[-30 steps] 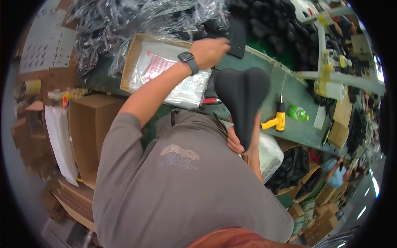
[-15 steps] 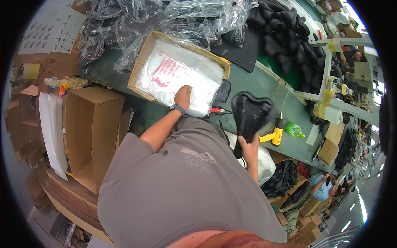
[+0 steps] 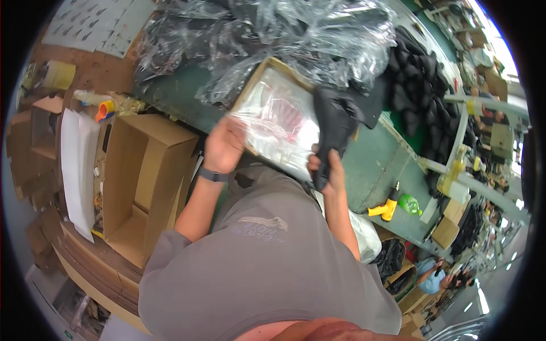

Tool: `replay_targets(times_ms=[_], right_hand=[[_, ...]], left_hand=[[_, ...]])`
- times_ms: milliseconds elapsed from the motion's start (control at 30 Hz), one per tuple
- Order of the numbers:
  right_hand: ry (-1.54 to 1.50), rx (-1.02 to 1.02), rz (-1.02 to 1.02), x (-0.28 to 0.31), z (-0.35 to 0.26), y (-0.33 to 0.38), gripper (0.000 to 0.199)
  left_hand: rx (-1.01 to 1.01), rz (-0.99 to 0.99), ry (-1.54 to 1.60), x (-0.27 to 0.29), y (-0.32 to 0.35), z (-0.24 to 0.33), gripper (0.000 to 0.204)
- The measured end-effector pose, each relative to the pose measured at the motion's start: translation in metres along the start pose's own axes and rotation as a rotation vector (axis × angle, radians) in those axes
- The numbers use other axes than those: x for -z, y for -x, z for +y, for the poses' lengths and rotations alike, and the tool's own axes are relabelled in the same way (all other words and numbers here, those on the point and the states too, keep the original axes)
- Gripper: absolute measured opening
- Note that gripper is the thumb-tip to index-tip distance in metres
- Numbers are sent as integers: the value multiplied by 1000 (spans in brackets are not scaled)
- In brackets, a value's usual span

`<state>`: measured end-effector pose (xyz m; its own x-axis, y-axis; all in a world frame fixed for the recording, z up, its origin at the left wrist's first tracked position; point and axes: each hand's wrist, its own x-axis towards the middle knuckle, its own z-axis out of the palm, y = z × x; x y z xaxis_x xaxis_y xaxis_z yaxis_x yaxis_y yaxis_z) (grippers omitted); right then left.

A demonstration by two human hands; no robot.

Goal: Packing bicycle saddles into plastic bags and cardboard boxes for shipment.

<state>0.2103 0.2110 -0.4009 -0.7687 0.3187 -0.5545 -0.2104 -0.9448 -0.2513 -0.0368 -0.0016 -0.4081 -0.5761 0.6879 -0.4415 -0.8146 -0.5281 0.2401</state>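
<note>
My right hand (image 3: 330, 168) grips a black bicycle saddle (image 3: 335, 116) by its narrow nose, with the wide end pointing up. The saddle hangs over the right part of a shallow cardboard box (image 3: 243, 98). Inside the box lies a stack of clear plastic bags (image 3: 273, 122) with red print. At the box's left edge my left hand (image 3: 226, 145) is closed, its fingers blurred. A thin, shiny film runs from the fingertips over the stack, seemingly the edge of the top bag.
Plastic-wrapped saddles (image 3: 273, 34) are heaped behind the box, and bare black saddles (image 3: 418, 85) lie at the far right. A yellow heat gun (image 3: 388, 207) and a green bottle (image 3: 409, 204) rest on the green table (image 3: 369, 176). An upright carton (image 3: 153, 187) stands at left.
My left hand has moved from the middle of the bag stack to the box's left edge, drawing film along. My right hand has brought the saddle leftward, over the box.
</note>
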Motion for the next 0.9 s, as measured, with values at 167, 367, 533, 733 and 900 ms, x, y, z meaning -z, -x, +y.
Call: replay_targets(times_ms=[167,367,533,733,900], right_hand=[[778,98,-150,-91,6,34,89],[1483,267,178,-115,54,-77,119],[1838,551,-306,-189,85,-118,91],[1508,128,-503,-168,4,-91,53],[1120,768,519,-44,-173,-114,35]], left_hand=[[92,83,-432,-30,19,45,16],[-162,-600,-1240,-82,49,53,16],[-424,46,-651,-11,10,45,39],[-429,358,-175,104,-113,110,27],[-267,516,34,248,-187,202,37]])
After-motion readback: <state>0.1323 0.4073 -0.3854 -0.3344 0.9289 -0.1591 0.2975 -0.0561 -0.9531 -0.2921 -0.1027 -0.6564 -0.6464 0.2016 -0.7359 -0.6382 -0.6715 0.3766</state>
